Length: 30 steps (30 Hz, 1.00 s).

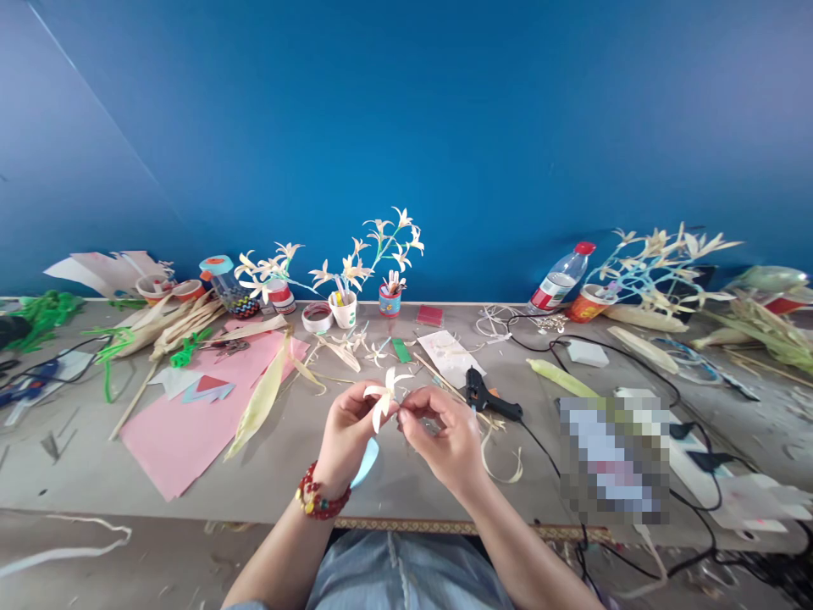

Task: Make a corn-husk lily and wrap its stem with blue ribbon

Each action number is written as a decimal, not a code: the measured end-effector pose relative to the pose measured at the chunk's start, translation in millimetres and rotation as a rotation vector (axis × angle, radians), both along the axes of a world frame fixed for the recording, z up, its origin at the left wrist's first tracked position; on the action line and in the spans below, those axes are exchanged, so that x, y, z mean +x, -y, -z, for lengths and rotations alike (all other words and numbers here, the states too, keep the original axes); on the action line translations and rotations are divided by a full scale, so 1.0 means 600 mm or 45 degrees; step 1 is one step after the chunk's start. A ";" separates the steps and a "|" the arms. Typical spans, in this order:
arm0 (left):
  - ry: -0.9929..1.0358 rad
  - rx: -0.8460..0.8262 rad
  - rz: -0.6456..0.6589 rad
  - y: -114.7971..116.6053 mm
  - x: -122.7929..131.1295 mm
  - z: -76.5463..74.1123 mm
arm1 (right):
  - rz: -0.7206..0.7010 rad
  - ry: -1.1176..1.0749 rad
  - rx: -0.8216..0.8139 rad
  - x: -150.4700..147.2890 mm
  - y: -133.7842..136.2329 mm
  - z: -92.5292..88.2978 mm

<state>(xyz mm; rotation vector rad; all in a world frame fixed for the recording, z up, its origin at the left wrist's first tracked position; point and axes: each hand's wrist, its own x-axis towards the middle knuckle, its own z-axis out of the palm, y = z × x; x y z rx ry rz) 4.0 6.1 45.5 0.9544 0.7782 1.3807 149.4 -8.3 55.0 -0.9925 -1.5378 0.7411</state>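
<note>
A cream flower with narrow pointed petals point(384, 396), looking like dried corn husk, is held upright above the table between my hands. My left hand point(348, 428), with a red beaded bracelet point(321, 496) on its wrist, is closed on the flower from the left. The fingertips of my right hand point(441, 432) are pinched together at the base of the same flower, touching the left fingertips. Exactly what lies between the right fingertips is mostly hidden. A black glue gun point(492, 396) lies just beyond my right hand. Under my left wrist shows a light blue piece point(366, 464).
Pink paper sheets point(184, 424) and a long husk point(267, 394) lie left. Cups holding similar flowers, one a white cup point(344, 310), stand along the blue wall. A tilted plastic bottle point(562, 280) stands back right. Cables and a white power strip point(692, 462) cover the right side.
</note>
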 end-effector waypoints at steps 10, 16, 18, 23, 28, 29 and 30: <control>0.115 -0.123 0.006 0.012 0.011 0.015 | 0.249 0.282 0.469 -0.013 0.006 0.007; 0.020 -0.055 0.077 0.005 0.000 0.011 | -0.133 -0.236 -0.115 0.010 -0.004 -0.004; -0.002 -0.021 0.100 0.002 -0.002 0.005 | -0.254 -0.373 -0.263 0.015 -0.009 -0.005; -0.137 0.052 0.225 -0.001 -0.007 -0.009 | -0.351 -0.495 -0.476 0.020 -0.015 -0.004; -0.303 0.154 0.196 -0.007 -0.011 -0.014 | -0.340 -0.456 -0.454 0.021 -0.017 -0.012; -0.317 0.176 0.176 -0.009 -0.011 -0.014 | -0.337 -0.479 -0.462 0.021 -0.018 -0.013; -0.329 0.194 0.163 -0.011 -0.011 -0.013 | -0.336 -0.504 -0.472 0.021 -0.019 -0.013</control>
